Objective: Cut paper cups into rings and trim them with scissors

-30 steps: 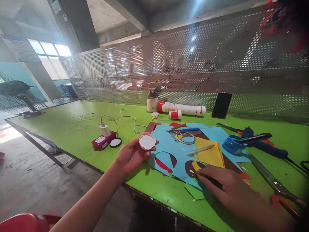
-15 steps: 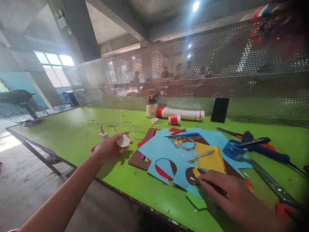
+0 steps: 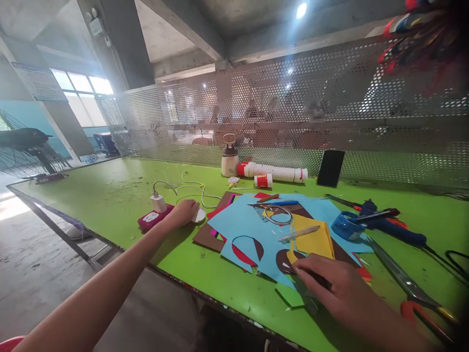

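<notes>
My left hand [image 3: 182, 213] reaches out to the left part of the green table [image 3: 110, 195] and sets a small white round container [image 3: 200, 215] down on it, fingers still around it. Beside that hand sit a maroon box [image 3: 150, 220] with a white charger [image 3: 158, 202] on top. My right hand [image 3: 331, 288] lies low on the near edge of a stack of coloured paper [image 3: 249, 227], blue on top, with its fingertips pinched on a brown piece [image 3: 284, 259]. A yellow sheet [image 3: 313, 242] with a white pen [image 3: 298, 233] on it lies just beyond that hand.
Scissors [image 3: 414, 291] lie at the right, with a blue tape dispenser [image 3: 344, 226] and a glue gun [image 3: 388, 226] behind. A jar [image 3: 229, 159], a cup stack [image 3: 274, 172] and a dark phone [image 3: 330, 167] stand against the perforated metal screen [image 3: 293, 112]. A metal ring [image 3: 278, 214] rests on the paper.
My left hand has carried the white round container from above the paper leftward and down onto the table beside the maroon box. My right hand has stayed on the paper.
</notes>
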Motion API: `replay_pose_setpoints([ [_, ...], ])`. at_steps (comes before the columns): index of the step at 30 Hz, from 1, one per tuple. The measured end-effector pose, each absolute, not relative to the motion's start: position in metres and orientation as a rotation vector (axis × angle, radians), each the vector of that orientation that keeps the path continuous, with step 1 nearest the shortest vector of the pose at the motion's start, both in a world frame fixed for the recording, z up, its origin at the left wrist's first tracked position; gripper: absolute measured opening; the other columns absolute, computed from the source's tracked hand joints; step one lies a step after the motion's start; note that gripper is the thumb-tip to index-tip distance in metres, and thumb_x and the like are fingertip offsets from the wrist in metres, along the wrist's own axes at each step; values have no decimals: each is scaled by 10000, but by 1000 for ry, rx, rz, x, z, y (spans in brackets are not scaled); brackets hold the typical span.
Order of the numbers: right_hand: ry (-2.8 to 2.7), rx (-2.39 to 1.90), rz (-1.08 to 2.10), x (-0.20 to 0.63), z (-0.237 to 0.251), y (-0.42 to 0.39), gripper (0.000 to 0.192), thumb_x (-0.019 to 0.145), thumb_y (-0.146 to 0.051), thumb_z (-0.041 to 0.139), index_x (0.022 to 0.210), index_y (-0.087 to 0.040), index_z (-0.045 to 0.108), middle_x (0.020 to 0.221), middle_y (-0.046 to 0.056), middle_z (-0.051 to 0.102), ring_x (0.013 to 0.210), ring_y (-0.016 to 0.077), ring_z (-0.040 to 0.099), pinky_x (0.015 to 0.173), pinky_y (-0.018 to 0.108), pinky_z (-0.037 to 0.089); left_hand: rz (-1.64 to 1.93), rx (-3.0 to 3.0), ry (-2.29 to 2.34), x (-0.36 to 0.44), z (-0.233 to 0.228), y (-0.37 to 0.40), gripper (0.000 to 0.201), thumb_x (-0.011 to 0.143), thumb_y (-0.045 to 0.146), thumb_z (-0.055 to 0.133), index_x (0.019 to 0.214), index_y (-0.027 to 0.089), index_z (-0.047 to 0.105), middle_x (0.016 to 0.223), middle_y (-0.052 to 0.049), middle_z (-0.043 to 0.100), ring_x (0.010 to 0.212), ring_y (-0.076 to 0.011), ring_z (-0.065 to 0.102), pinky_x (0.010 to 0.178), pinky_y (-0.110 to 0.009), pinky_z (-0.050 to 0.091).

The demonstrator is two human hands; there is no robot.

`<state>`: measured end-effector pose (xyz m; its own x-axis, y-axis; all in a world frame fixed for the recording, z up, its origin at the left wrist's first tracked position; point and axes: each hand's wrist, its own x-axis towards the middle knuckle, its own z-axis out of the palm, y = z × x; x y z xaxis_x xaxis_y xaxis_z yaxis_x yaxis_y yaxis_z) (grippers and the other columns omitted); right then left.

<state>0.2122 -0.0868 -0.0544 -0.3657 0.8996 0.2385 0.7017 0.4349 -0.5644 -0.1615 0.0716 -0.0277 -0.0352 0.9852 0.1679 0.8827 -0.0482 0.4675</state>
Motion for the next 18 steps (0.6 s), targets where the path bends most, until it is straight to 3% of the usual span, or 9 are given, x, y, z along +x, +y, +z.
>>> replay_pose_setpoints([
  [4,-2184,-1341,512,213,-57,-88,319,1011,-431,429,998,-258,696,1023,49,751,936,233,692,822,388,537,633,1943,1979,-152,-22,64,348,959,343,616,1269,184,599,1289,-108,622,1077,-245,648,896,-458,566],
  [15,-2204,-1361,505,210,-51,-93,360,1028,-433,390,974,-229,681,959,60,720,871,229,662,767,399,511,784,1753,1851,-148,18,52,346,959,345,617,1264,182,600,1289,-106,621,1078,-246,647,898,-460,566],
  [17,-2208,-1369,492,209,-51,-92,364,1032,-417,383,973,-218,682,946,65,718,858,230,658,753,398,499,845,1715,1761,-147,26,48,336,962,349,611,1243,165,605,1195,-96,660,971,-217,676,820,-413,588],
  [18,-2212,-1367,482,209,-52,-92,360,1032,-403,383,972,-212,682,940,67,717,853,228,657,750,395,494,888,1705,1702,-144,30,44,343,975,328,571,1247,123,608,1013,-110,715,776,-201,697,672,-345,582],
])
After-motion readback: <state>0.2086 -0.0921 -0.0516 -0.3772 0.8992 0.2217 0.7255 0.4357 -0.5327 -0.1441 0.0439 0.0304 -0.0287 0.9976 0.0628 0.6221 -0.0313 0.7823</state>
